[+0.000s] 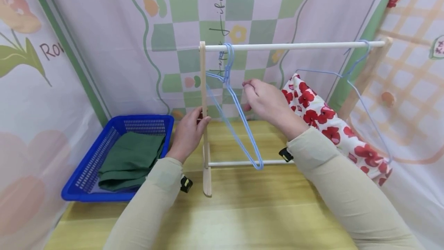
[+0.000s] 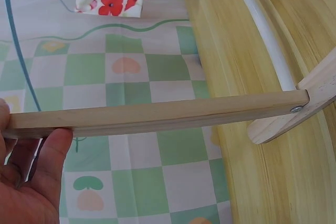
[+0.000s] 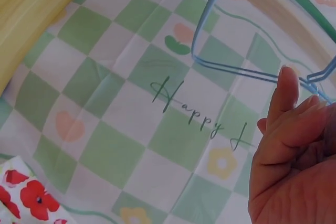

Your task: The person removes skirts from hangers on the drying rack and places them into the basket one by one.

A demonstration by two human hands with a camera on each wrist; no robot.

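Note:
My left hand [image 1: 189,132] grips the left wooden post of a small clothes rack [image 1: 204,88]. In the left wrist view, its thumb [image 2: 50,156] and fingers lie around the post [image 2: 157,116]. Blue hangers [image 1: 248,130], at least two close together, hang from the white top rod near that post. To their right is my right hand [image 1: 265,103], its fingers loosely bent and a small gap from the hangers in the head view. In the right wrist view, the fingers [image 3: 286,95] overlap the hangers [image 3: 236,69] near the hook.
A white cloth with red flowers [image 1: 326,120] hangs on another blue hanger [image 1: 360,97] at the rack's right end. On the left of the wooden table [image 1: 267,219], a blue basket [image 1: 118,120] holds folded green cloth [image 1: 133,157]. Printed curtains [image 1: 93,49] surround the table.

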